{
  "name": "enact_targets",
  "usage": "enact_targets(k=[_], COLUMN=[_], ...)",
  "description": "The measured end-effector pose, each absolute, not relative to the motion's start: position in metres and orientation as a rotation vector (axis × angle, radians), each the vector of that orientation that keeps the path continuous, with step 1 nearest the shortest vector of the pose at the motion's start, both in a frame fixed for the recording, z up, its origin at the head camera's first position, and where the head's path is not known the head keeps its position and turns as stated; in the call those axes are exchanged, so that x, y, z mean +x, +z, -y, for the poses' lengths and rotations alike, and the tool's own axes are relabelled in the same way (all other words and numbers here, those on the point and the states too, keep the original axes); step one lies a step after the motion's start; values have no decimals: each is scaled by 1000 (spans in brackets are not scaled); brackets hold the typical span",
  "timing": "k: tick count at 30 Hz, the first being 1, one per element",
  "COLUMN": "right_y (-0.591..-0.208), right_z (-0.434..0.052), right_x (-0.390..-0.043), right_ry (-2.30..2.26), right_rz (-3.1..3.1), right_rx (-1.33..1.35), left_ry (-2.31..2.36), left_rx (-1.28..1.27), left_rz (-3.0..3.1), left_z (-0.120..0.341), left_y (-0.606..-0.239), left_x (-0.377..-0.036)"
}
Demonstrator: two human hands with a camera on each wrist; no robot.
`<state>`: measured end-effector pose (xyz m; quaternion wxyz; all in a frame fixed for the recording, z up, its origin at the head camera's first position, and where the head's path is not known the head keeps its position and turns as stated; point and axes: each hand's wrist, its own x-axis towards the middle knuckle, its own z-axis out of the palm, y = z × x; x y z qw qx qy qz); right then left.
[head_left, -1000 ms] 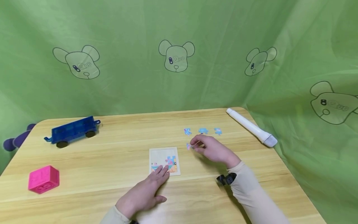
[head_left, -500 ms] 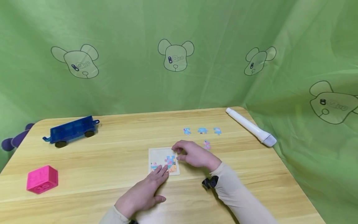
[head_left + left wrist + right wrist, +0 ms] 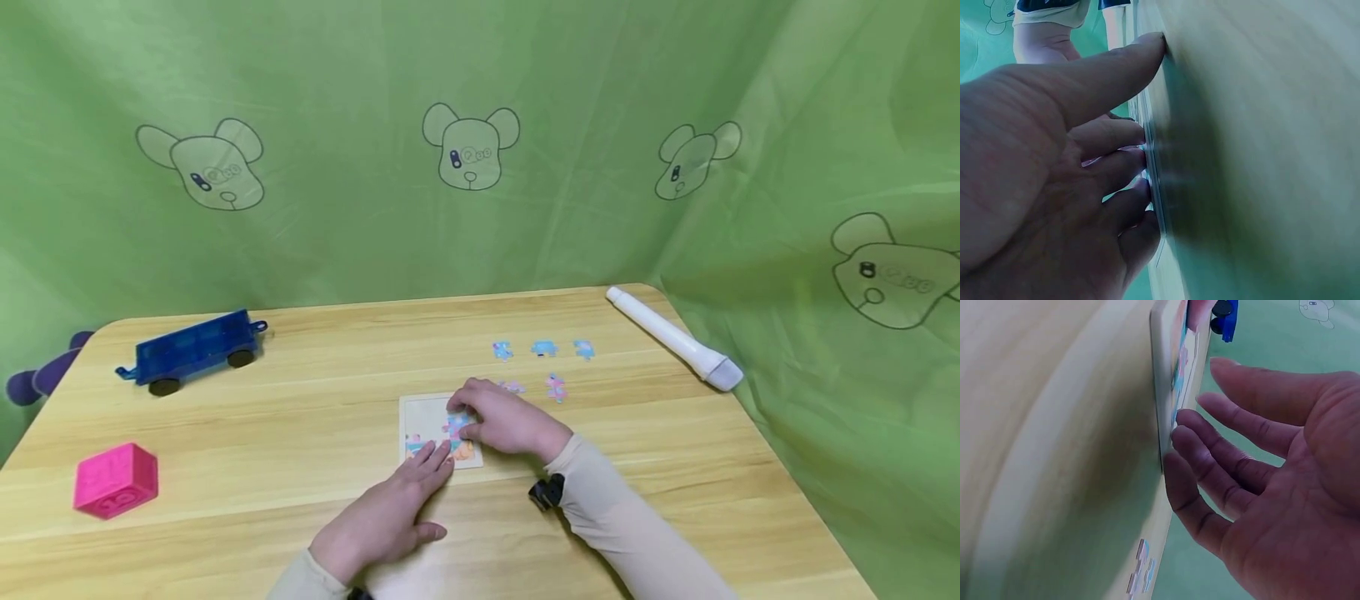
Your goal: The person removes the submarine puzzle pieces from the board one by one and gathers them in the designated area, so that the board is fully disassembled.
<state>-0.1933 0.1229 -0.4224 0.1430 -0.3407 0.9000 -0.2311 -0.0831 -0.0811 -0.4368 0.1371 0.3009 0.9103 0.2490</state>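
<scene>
On the tabletop, listed left to right from the head view.

Purple soft toy [image 3: 33, 379]: partly off the left edge of the table [image 3: 300, 517].

Pink cube [image 3: 116, 479]: near the front left corner.

Blue toy wagon [image 3: 191, 350]: well behind the cube, long axis running left to right.

Left hand [image 3: 386, 512]: flat, fingers straight and spread, tips pressing on the front edge of the puzzle board [image 3: 420, 415], steadying it. The left wrist view shows the same straight fingers [image 3: 1119, 165] against the board edge.

Puzzle board: a pale square tray at table centre, partly filled; coloured pieces sit in its right and lower part.

Right hand [image 3: 502, 421]: over the board's right half, fingertips down on the fitted pieces. In the right wrist view the fingers [image 3: 1210, 456] lie loosely extended, their tips touching the board face; whether a piece is trapped beneath them cannot be told, probably not pinched.

Loose pieces: two [image 3: 534, 387] just right of and behind the right hand, which is the nearer hand to them; three more in a row [image 3: 543, 348] farther back.

White pen-shaped device [image 3: 671, 340]: at the far right, lying diagonally.
</scene>
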Motion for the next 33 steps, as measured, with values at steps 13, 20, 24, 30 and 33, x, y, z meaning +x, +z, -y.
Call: enact_targets(k=[13,20,24,30,33], right_y=[-427,-428,-427,-424,-424], right_z=[-113,-110,-110,-109,-109], right_x=[-192,-193,-193,-194,-195], right_ry=[-588,-576,-566,-540,-558], right_rz=[-2613,-2639,-2638,-2659,-2658], right_rx=[-993,-958,-959,-1008,-1033], left_ry=[721,718,733,744,750], left_rx=[867,856,855,862,874], left_rz=[-2640,-2642,-2638,-2641,-2642], left_z=[81,80,80,81,82], left_y=[-438,-438,-438,-437,-436], left_x=[-83,-84,-84,-84,-83])
